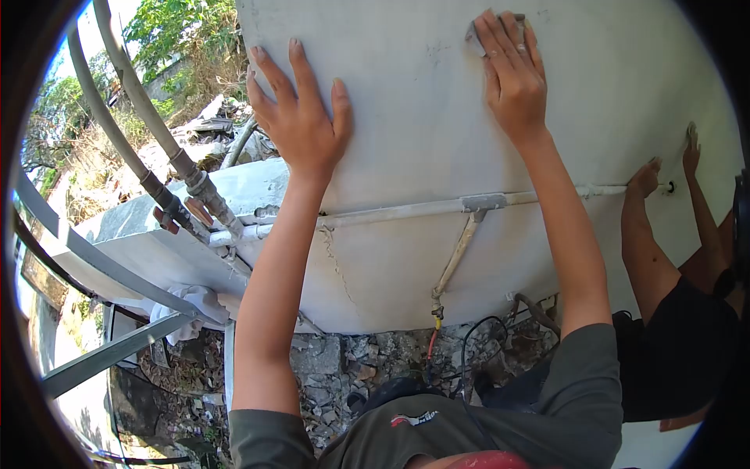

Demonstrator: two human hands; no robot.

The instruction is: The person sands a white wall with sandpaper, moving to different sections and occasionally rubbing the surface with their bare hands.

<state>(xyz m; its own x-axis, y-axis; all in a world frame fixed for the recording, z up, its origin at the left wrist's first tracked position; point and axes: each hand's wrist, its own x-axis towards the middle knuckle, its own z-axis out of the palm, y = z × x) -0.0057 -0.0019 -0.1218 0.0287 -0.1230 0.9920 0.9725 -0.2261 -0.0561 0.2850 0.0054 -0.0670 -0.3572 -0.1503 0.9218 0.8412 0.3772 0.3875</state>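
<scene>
Above the long white pipe [391, 214], a small grey sheet [473, 39] lies against the pale wall [406, 102], pinned under the right hand [517, 90]. It looks light, thin and bendable, probably gritty, so it is best pressed flat with the fingers across its middle. Also above the pipe, the left hand [301, 129] rests open on the wall, fingers spread. Near the pipe's right end is another person's hand [644, 178].

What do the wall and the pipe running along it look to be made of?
The wall looks like matte, pale plaster, judging by the jagged crack. The pipe could be plastic or painted metal; its dull off-white surface fits both.
</scene>
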